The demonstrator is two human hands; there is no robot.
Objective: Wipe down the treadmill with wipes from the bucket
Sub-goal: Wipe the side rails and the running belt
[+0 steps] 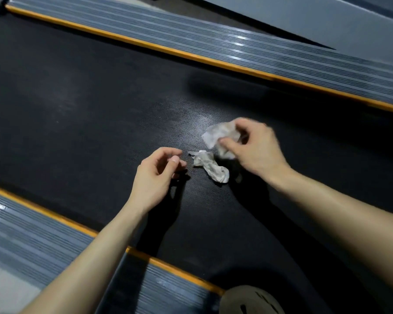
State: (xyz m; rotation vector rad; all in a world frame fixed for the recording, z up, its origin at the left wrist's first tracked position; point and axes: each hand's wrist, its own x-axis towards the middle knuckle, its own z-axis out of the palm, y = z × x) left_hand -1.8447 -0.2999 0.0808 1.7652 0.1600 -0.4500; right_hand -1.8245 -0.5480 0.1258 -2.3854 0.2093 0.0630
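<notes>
In the head view, the black belt point(89, 109) of the treadmill fills most of the picture and runs slantwise from the upper left to the lower right. On each side of it lies a grey ribbed rail, the far rail point(213, 44) at the top and the near rail point(32, 234) at the lower left. An orange strip point(145, 45) runs between each rail and the belt.

Both bare forearms reach in from below, over the belt. The right hand point(256, 150) pinches a crumpled wipe point(218, 132) between the thumb and the curled fingers. This wipe is low over the belt, and I cannot tell if it touches it. The hand is a little blurred.

A second wipe point(211, 167), twisted and greyish, lies on the belt between the two hands, just below the held one. The left hand point(156, 175) is just beside its left tip but apart from it. Its fingers are loosely curled, with the thumb near the forefinger, and they hold nothing.

At the bottom edge a tan rounded thing point(252, 301) with dark marks shows on the belt; what it is I cannot tell.
</notes>
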